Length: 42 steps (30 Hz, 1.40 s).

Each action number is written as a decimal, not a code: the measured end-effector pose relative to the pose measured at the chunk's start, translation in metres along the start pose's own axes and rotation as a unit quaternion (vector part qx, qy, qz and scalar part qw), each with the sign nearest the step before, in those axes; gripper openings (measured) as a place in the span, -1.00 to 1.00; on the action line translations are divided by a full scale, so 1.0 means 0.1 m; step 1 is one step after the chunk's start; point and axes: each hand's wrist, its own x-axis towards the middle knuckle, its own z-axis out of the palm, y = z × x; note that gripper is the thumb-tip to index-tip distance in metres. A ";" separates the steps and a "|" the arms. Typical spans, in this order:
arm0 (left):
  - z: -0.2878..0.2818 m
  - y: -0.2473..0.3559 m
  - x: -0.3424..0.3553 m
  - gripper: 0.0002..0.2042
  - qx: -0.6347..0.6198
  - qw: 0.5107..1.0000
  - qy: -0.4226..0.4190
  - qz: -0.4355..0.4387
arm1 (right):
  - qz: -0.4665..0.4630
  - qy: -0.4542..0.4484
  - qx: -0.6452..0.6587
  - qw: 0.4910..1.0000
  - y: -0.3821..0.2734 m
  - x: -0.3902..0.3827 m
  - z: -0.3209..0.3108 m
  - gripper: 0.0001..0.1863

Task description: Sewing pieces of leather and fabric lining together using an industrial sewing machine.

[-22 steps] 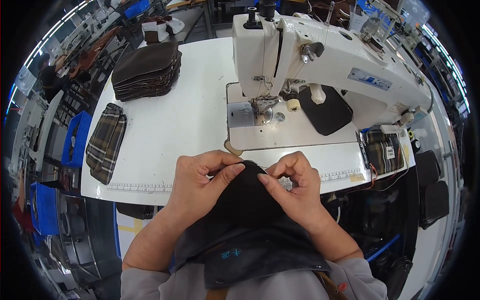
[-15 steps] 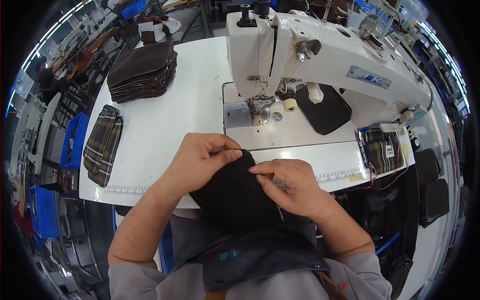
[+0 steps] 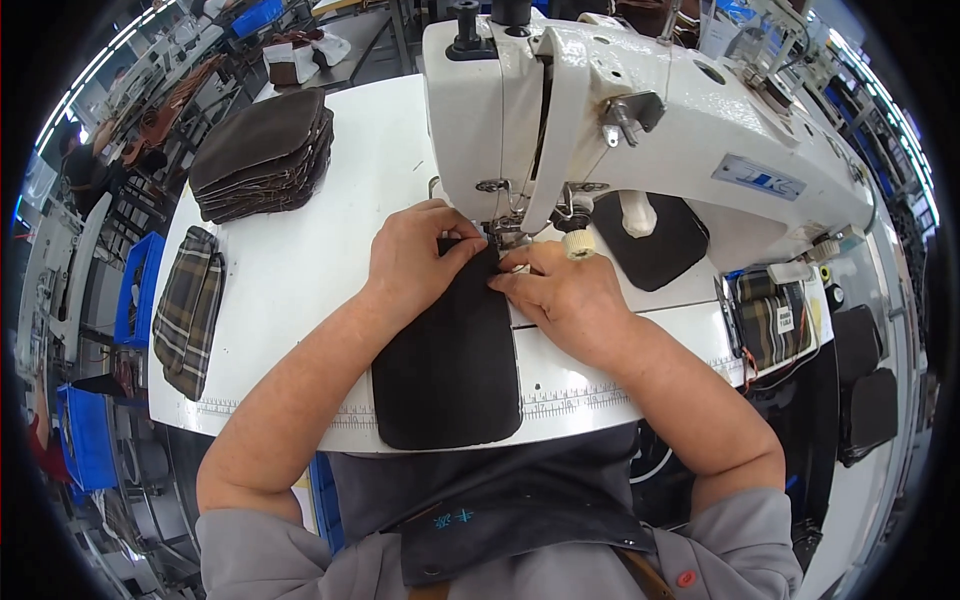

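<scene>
Pinching dark panel (image 3: 447, 360), both hands (image 3: 412, 258) — long axis toward sewing machine (image 3: 665, 155)

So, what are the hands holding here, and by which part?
A dark panel, by its far end: the left hand pinches near the tip, the right hand at the right edge.

Lettered machine badge (image 3: 758, 177), apron (image 3: 520, 535), seemingly label (image 3: 785, 319); numbered ruler (image 3: 575, 404)

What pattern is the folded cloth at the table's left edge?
The folded cloth is plaid, dark and olive-brown with pale lines; head view.
</scene>
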 end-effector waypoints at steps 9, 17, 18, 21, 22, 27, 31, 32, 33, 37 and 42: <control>0.06 -0.13 0.14 -0.82 -0.006 0.999 0.017 0.051 | 0.012 -0.008 -0.053 0.999 0.06 0.03 0.02 -0.80; 0.04 -0.11 0.13 -0.82 0.011 0.996 0.053 0.074 | 0.005 -0.005 -0.061 0.998 0.04 0.01 0.04 -0.77; 0.03 -0.11 0.14 -0.82 0.011 0.996 0.053 0.073 | 0.005 -0.005 -0.061 0.998 0.04 0.01 0.05 -0.77; -0.05 -0.15 0.16 -0.84 0.139 0.990 0.015 -0.001 | -0.002 -0.007 -0.078 0.997 0.03 0.02 0.06 -0.78; -0.05 -0.14 0.14 -0.85 0.168 0.985 0.037 0.019 | 0.008 -0.018 -0.083 0.996 0.02 0.00 0.07 -0.78; -0.20 -0.21 0.02 -0.86 0.278 0.957 0.067 0.052 | 0.014 0.012 -0.057 0.998 -0.01 -0.05 0.01 -0.79; -0.31 0.00 -0.37 -0.77 0.332 0.908 0.066 0.246 | 0.011 -0.039 -0.037 0.998 -0.15 -0.20 -0.19 -0.76; -0.33 0.10 -0.54 -0.72 0.235 0.937 0.030 0.256 | 0.012 -0.036 -0.035 0.999 -0.22 -0.24 -0.25 -0.76; -0.32 0.19 -0.71 -0.66 0.132 0.956 -0.008 0.263 | 0.005 -0.049 -0.011 0.999 -0.28 -0.29 -0.31 -0.74; -0.25 0.49 -1.13 -0.64 0.033 0.960 -0.075 0.267 | 0.002 -0.044 0.046 0.998 -0.52 -0.59 -0.39 -0.67; -0.18 0.44 -1.20 -0.80 0.055 0.954 -0.052 0.290 | 0.001 -0.023 0.051 0.998 -0.73 -0.74 -0.37 -0.66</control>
